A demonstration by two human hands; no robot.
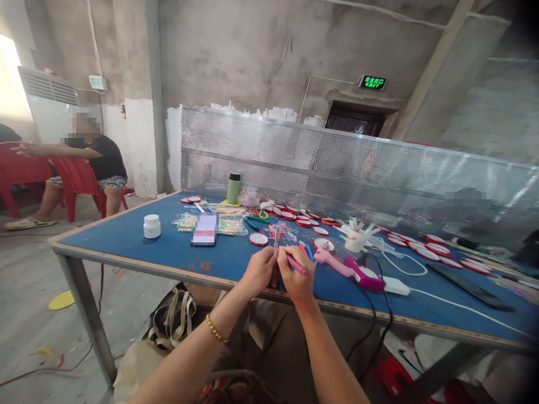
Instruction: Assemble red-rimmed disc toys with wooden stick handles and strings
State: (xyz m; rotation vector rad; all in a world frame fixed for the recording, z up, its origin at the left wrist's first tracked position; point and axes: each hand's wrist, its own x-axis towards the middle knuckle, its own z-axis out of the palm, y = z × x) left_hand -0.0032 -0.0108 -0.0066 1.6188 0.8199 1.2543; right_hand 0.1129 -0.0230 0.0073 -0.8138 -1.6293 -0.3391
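Note:
My left hand (259, 272), with a gold bead bracelet at its wrist, is closed on a thin pale stick with a green tip (277, 234), which points up and away from me. Close beside it, my right hand (298, 280) grips a magenta pen (297, 264) lying slantwise across the fingers. The two hands nearly touch above the table's front edge, and the pen's far end is hidden between them. Just beyond lie small colourful bits (283, 231) and a white disc with a red rim (258, 239). Blue and pink pens (309, 251) rest right of the fingers.
The blue table (122, 247) holds a white jar (152, 226), a phone (204, 229), pliers (251, 223), a green bottle (233, 188) and a cup of sticks (356, 238). Right are a pink corded tool (365, 275) and a dark bar (467, 286). A perforated metal panel (261, 148) stands behind.

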